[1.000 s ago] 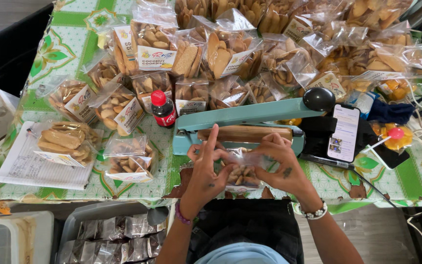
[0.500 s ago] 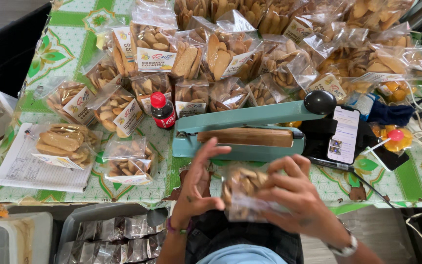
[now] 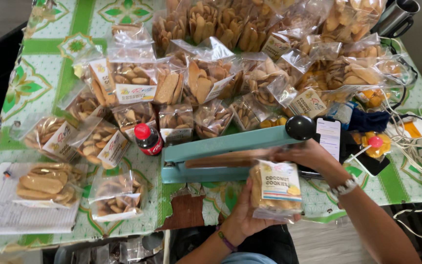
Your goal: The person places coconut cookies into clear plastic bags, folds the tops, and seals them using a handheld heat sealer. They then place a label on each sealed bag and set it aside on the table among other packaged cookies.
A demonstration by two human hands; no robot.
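My left hand (image 3: pixel 244 211) cups a clear bag of cookies (image 3: pixel 275 188) with a yellow and white label, held upright at the table's near edge. My right hand (image 3: pixel 308 154) pinches the bag's top edge, laid on the bar of a teal heat sealer (image 3: pixel 206 157). The sealer's arm with its black round knob (image 3: pixel 300 127) stands raised above the bar.
Many sealed cookie bags (image 3: pixel 206 78) cover the green patterned tablecloth (image 3: pixel 35 78). A small dark bottle with a red cap (image 3: pixel 147 139) stands left of the sealer. A phone (image 3: pixel 329 137), cables (image 3: pixel 416 142) and a steel mug (image 3: pixel 397 15) lie to the right. Papers (image 3: pixel 6 215) sit at the left.
Both hands lifted the bag from my lap up to the sealer. The right hand moved to the bag's top on the bar; the left now supports it from below.
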